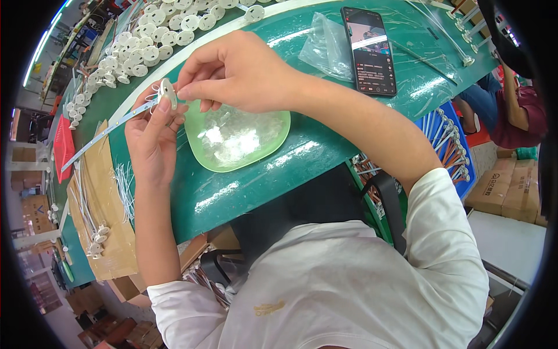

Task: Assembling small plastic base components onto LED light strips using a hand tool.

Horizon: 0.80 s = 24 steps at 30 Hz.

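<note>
My left hand (150,139) is closed around a white round end cap (167,93), held up over the table. From that cap a narrow pale-blue LED strip (107,131) runs down to the left, and thin white wire loops beside it. My right hand (247,72) is closed in a pinch right at the cap's face; whatever is between its fingertips is too small to make out. Below the right hand stands a light-green bowl (218,166) holding many small clear pieces (238,138), partly covered by that hand.
Many white round caps (151,53) lie heaped at the far left. A phone (372,58) rests on a clear plastic bag (326,49). Cardboard (116,238) carries wired strips at left. Blue (465,183) and green crates with finished-looking strips stand right. Another person (520,110) sits far right.
</note>
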### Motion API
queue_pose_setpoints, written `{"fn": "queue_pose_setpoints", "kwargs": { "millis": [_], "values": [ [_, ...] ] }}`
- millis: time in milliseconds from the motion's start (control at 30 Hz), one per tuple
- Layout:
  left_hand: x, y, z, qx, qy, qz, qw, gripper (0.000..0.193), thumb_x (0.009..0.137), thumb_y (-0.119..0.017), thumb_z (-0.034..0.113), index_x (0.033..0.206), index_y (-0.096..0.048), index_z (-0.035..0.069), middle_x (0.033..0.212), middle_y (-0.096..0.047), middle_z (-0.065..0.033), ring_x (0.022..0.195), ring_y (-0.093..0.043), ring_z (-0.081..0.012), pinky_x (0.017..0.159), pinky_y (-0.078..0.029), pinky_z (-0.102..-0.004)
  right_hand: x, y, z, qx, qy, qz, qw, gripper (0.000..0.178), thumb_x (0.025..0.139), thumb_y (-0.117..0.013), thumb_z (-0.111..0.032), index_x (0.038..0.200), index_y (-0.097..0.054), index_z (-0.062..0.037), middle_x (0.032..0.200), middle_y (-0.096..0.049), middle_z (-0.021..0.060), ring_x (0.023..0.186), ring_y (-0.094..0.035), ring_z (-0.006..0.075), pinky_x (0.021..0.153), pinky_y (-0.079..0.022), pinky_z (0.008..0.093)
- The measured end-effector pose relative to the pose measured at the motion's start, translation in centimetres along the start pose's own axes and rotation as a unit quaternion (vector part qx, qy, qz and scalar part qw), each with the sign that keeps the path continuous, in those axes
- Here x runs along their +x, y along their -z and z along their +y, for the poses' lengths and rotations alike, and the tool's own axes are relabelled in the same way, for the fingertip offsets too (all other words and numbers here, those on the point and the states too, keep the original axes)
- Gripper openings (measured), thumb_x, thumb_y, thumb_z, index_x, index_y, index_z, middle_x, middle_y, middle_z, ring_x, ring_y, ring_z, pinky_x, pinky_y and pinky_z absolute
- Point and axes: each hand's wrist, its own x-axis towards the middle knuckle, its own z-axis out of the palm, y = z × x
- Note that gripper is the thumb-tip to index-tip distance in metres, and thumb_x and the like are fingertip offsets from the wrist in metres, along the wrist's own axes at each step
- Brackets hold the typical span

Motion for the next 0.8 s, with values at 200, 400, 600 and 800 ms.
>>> {"fn": "queue_pose_setpoints", "kwargs": {
  "millis": [200, 400, 600, 800],
  "values": [
    [0.2, 0.0, 0.0, -0.018, 0.007, -0.021, 1.0, 0.04, 0.086, -0.066, 0.013, 0.122, -0.052, 0.001, 0.105, -0.063, -0.01, 0.085, -0.062, -0.0166, 0.075, -0.047, -0.0284, 0.2, 0.0, 0.6, -0.05, 0.047, 0.046, 0.997, 0.014, 0.087, -0.062, -0.01, 0.097, -0.067, -0.0012, 0.08, -0.067, 0.006, 0.066, -0.062, 0.0093, 0.061, -0.053, 0.0229],
    [0.3, 0.7, -0.2, -0.029, 0.011, -0.027, 0.999, 0.04, 0.086, -0.065, 0.012, 0.121, -0.052, 0.001, 0.107, -0.063, -0.0099, 0.085, -0.063, -0.0166, 0.075, -0.047, -0.0286, 0.0, -0.1, 0.0, -0.03, 0.006, -0.004, 1.0, 0.014, 0.088, -0.062, -0.009, 0.096, -0.067, 0.0003, 0.082, -0.067, 0.0061, 0.067, -0.063, 0.009, 0.063, -0.053, 0.0236],
    [0.3, 0.2, 0.1, -0.017, 0.015, -0.028, 0.999, 0.037, 0.087, -0.064, 0.012, 0.12, -0.053, 0.001, 0.109, -0.062, -0.0109, 0.085, -0.062, -0.0163, 0.076, -0.048, -0.0284, 0.7, -0.1, 0.9, 0.064, 0.019, 0.023, 0.998, 0.014, 0.086, -0.064, -0.008, 0.093, -0.066, 0.0043, 0.08, -0.068, 0.0082, 0.069, -0.065, 0.0111, 0.063, -0.053, 0.0231],
    [-0.4, -0.5, 1.1, -0.104, 0.055, -0.071, 0.99, 0.033, 0.088, -0.063, 0.014, 0.117, -0.054, 0.001, 0.111, -0.061, -0.0113, 0.094, -0.064, -0.0207, 0.08, -0.05, -0.0297, 0.1, -0.1, -0.8, 0.052, -0.018, 0.07, 0.996, 0.012, 0.083, -0.068, -0.008, 0.09, -0.069, 0.0016, 0.077, -0.068, 0.006, 0.068, -0.064, 0.0103, 0.059, -0.051, 0.0222]
  ]
}}
